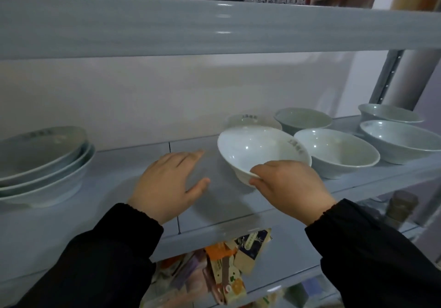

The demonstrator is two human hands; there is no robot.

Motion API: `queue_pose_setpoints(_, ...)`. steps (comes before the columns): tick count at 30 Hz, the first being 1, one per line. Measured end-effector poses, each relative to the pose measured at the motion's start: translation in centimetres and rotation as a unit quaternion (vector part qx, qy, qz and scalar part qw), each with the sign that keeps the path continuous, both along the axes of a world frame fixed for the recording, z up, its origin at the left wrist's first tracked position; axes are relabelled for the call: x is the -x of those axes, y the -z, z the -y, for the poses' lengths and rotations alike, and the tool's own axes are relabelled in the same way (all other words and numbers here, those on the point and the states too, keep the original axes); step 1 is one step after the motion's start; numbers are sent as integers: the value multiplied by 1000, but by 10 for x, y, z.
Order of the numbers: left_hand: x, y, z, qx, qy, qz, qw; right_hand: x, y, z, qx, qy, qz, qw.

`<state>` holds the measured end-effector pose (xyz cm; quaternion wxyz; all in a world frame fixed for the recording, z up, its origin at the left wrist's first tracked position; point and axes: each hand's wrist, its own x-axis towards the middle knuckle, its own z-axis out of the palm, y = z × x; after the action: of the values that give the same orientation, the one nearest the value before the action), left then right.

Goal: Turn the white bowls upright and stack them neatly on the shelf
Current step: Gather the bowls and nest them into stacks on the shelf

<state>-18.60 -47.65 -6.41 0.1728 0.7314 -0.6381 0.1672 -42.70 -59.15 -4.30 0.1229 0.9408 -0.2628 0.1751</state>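
Observation:
My right hand (290, 189) pinches the near rim of a white bowl (257, 151), which is upright and tilted toward me just above the grey shelf (133, 214). My left hand (167, 183) hovers flat and empty over the shelf to the bowl's left, fingers straight. A stack of three upright bowls (40, 164) stands at the far left. Behind the held bowl sits another bowl (250, 120). To its right stand several more upright bowls (338, 152), (303, 119), (403, 140), (389, 113).
The shelf above (214, 26) hangs low over the bowls and carries boxes and packages. A white wall closes the back. A metal upright (389, 76) stands at the right. Colourful packets (229, 269) lie on the shelf below.

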Motion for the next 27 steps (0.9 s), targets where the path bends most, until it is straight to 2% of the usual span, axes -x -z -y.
queue_pose_setpoints(3,-13,-7,5,1,4,-1,1000,-13,-14,18,58,-10,69,996)
queue_pose_setpoints(6,-24,-13,9,12,15,-7,1000,-33,-27,51,48,14,97,994)
queue_pose_setpoints(12,-43,-17,15,30,55,-12,998,-80,-35,117,-21,104,77,991)
queue_pose_setpoints(19,-56,-18,31,28,70,-23,997,-105,-7,159,-83,181,-33,979)
queue_pose_setpoints(23,-59,-14,40,13,74,-28,997,-106,-4,165,-150,158,14,976)
queue_pose_setpoints(27,-59,-6,45,1,75,-37,996,-104,4,156,-132,147,6,980)
